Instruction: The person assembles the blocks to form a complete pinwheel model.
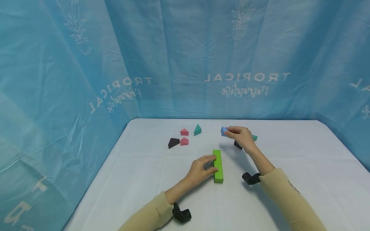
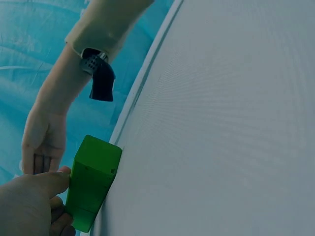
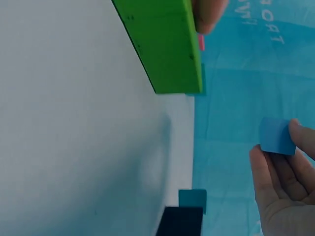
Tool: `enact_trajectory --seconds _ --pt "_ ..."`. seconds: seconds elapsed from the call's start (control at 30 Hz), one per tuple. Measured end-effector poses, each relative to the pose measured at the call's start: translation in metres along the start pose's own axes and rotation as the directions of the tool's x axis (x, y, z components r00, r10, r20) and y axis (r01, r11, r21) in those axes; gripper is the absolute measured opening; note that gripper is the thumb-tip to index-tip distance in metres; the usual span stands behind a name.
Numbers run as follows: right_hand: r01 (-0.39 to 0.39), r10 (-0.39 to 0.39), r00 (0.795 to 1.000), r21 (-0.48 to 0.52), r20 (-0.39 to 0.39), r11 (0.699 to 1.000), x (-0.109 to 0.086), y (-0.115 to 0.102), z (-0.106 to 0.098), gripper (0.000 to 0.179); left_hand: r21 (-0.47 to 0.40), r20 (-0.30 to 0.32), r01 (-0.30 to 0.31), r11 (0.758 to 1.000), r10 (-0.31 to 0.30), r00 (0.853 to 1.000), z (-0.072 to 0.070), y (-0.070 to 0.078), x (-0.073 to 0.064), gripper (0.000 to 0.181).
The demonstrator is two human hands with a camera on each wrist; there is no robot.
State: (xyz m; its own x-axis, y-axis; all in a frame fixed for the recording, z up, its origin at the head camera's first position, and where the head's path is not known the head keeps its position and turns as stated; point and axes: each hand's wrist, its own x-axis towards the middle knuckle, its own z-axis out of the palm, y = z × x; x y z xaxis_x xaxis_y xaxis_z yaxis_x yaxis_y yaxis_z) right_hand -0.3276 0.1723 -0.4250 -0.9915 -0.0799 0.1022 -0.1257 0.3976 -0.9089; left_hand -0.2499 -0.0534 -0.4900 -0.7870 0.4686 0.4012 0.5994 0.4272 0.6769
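My right hand (image 1: pixel 240 136) pinches a small blue wedge-shaped block (image 1: pixel 224 131) between thumb and fingertips, above the far part of the table. In the right wrist view the blue block (image 3: pixel 277 135) shows a flat square face, with fingers along its lower side. Two green blocks (image 1: pixel 218 175) lie end to end in a straight row at the table's middle, a seam between them. At the row's left side is my left hand (image 1: pixel 199 170), its thumb and fingertips spread apart along that side. The left wrist view shows the thumb against the green block (image 2: pixel 93 179).
Left of centre lie two pink blocks (image 1: pixel 184 141), a black block (image 1: pixel 173 142) and a teal wedge (image 1: pixel 198 130). Another black block (image 1: pixel 238 145) and a teal block (image 1: pixel 254 137) lie partly behind the right hand. A blue curtain (image 1: pixel 185 64) hangs around the white table (image 1: pixel 138 160).
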Motion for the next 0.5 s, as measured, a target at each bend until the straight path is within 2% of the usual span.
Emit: enact_trajectory --seconds 0.2,0.5 --pt "-0.006 0.006 0.999 -0.016 0.044 1.000 0.006 0.005 0.021 0.042 -0.016 -0.004 -0.007 1.000 0.007 1.000 -0.001 0.001 0.000 0.047" --pt "-0.019 0.031 0.996 -0.148 0.083 0.989 0.013 0.024 0.038 0.036 -0.004 -0.006 -0.012 1.000 0.012 1.000 0.000 0.000 0.000 0.047"
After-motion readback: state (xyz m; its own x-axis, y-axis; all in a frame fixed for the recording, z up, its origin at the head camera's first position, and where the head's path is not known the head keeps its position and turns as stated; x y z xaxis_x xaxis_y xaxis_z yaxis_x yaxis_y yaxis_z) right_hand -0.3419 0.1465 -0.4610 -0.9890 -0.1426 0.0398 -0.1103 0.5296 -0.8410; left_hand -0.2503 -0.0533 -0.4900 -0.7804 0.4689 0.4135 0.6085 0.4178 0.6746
